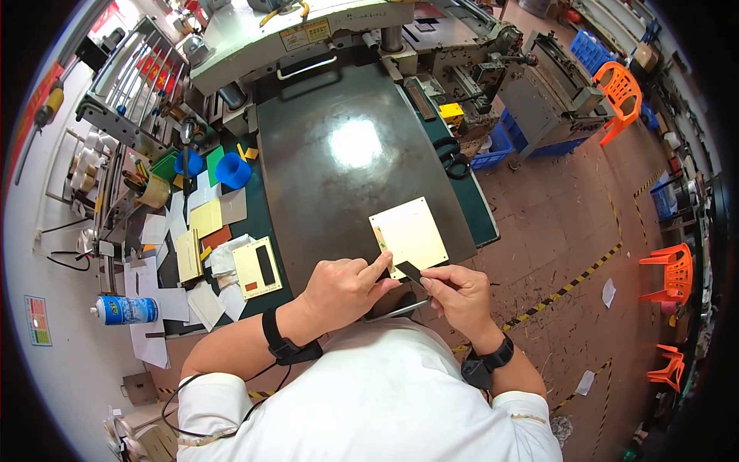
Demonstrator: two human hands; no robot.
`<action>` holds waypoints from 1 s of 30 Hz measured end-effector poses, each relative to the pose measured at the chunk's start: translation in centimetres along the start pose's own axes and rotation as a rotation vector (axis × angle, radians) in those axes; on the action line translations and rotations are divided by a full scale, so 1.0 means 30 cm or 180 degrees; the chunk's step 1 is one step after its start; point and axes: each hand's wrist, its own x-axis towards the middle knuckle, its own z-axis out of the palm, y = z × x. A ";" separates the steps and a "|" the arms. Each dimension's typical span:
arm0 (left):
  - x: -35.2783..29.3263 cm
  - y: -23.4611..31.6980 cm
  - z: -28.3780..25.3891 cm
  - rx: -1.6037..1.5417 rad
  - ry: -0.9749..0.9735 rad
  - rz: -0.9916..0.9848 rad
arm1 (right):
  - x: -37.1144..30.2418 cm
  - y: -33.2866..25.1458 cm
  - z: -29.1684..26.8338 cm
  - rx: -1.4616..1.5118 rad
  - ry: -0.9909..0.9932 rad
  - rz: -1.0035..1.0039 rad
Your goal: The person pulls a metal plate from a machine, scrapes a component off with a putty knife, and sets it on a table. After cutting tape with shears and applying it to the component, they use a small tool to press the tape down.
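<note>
A cream-coloured square plate (412,235) with small holes at its corners lies on the dark metal bed near its front edge. My left hand (342,289) reaches over from the left, its index finger stretched out onto the plate's lower left edge and its thumb apart from it. Just above that fingertip a small greenish mark shows on the plate. Between thumb and fingers, my right hand (463,296) pinches a short black strip (409,270), whose free end overlaps the plate's near edge. A second cream plate (246,271), with a dark slot, rests to the left.
The dark press bed (315,169) runs back beneath a machine head (300,38). Papers, blue cups (232,170) and a spray can (127,309) crowd the left bench. Black-handled scissors (453,159) lie right of the bed. Orange chairs (668,273) stand on the far right floor.
</note>
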 end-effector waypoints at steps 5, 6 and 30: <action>-0.001 0.004 -0.003 0.0001 -0.0027 -0.0023 | -0.002 0.008 -0.004 0.0003 -0.0039 -0.0005; -0.001 0.004 -0.003 0.0006 -0.0032 -0.0029 | -0.002 0.007 -0.004 0.0001 -0.0042 -0.0004; 0.027 0.015 -0.036 -0.0799 -0.0070 -0.0355 | 0.042 -0.057 0.030 0.1619 -0.0257 0.0718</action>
